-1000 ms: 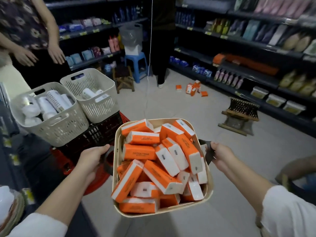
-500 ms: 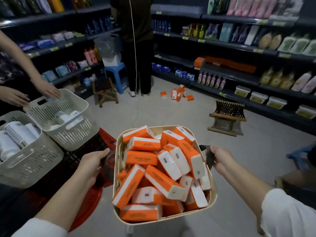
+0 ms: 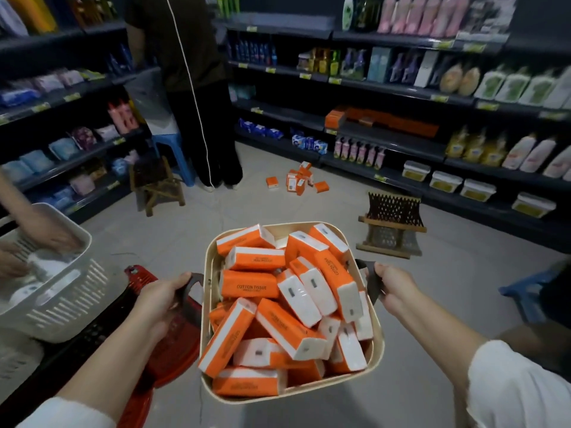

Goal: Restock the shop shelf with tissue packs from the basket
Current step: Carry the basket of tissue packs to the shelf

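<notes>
Basket (image 3: 213,257) front and centre, beige, held out over the tiled floor at the middle of the aisle. The left hand (image 3: 160,299) has its fingers wrapped round the dark handle (image 3: 188,282) on one side, and the right hand (image 3: 394,288) clenches the matching handle on the other. Both wrists come out of white sleeves. Inside, tissue packs (image 3: 287,310) lie heaped every which way, orange and white, piled to the rim, one reading "COTTON TISSUE". Look ahead to the right: a dark shelf (image 3: 389,137) carries a row of the same orange packs, with pink bottles on the level below it. On the floor before that unit sits a small scatter of loose packs (image 3: 296,180), some standing, some flat. A person in dark clothes (image 3: 197,88) stands at the far end, facing the shelving, a blue stool (image 3: 173,149) beside them and a wooden stool (image 3: 157,183) nearer. Down at the left, another person's hands (image 3: 46,233) reach into a white slatted basket (image 3: 61,298) that rests on a red crate (image 3: 173,344). Right of the beige basket, a dark woven rack (image 3: 392,227) stands on the floor.
</notes>
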A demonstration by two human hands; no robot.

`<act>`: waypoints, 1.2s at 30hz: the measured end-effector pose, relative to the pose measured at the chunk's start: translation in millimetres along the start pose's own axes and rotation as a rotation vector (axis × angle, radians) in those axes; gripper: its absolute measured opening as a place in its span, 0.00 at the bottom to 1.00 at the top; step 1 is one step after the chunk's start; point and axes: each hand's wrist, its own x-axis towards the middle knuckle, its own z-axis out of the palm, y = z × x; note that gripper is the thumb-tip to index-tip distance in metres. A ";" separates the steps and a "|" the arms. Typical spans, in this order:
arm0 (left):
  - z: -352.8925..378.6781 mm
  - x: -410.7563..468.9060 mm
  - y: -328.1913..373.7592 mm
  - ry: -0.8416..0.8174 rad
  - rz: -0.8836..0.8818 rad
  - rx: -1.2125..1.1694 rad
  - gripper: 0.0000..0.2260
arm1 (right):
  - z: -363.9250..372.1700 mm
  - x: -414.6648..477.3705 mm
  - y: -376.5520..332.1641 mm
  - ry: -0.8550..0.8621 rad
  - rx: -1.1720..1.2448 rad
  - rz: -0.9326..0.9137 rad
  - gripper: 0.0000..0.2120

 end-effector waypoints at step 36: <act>266.7 359.9 180.5 -0.276 0.044 0.357 0.05 | 154.8 232.7 -183.5 0.293 0.217 -0.067 0.04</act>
